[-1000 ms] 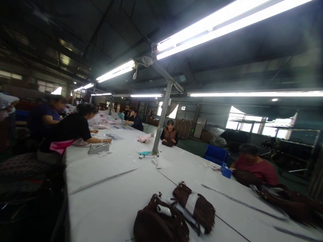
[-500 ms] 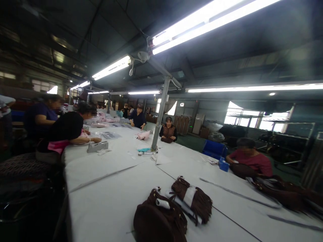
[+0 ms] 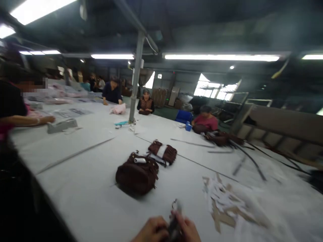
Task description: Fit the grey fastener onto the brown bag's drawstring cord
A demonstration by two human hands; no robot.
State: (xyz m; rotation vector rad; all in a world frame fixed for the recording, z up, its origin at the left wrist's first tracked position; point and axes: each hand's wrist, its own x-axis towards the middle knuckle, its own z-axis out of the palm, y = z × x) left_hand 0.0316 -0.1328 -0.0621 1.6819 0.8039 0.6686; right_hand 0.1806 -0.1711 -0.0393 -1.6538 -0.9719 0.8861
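At the bottom edge, my left hand [image 3: 152, 230] and my right hand [image 3: 188, 229] are close together, fingers closed. Between them they grip a dark strap-like piece [image 3: 173, 228] with a shiny metal ring at its top; motion blur hides its exact kind. Beyond my hands a dark brown bag [image 3: 136, 176] stands on the white table [image 3: 83, 198], white wrapping on its handle. Just behind it lies a brown fringed bag [image 3: 165, 152] with a white band around it. Neither hand touches these bags.
Loose paper and card scraps [image 3: 227, 205] lie to the right. Brown bags and straps [image 3: 222, 137] are piled at the far right, near a co-worker in red [image 3: 208, 122]. A metal post [image 3: 136, 80] rises from the table. At left, another person's arm reaches near a grey tape dispenser [image 3: 62, 125].
My view has swung right and down. Both my hands, with the dark strap-like piece, have come into view, and so have the paper scraps. The bags appear farther up the picture.
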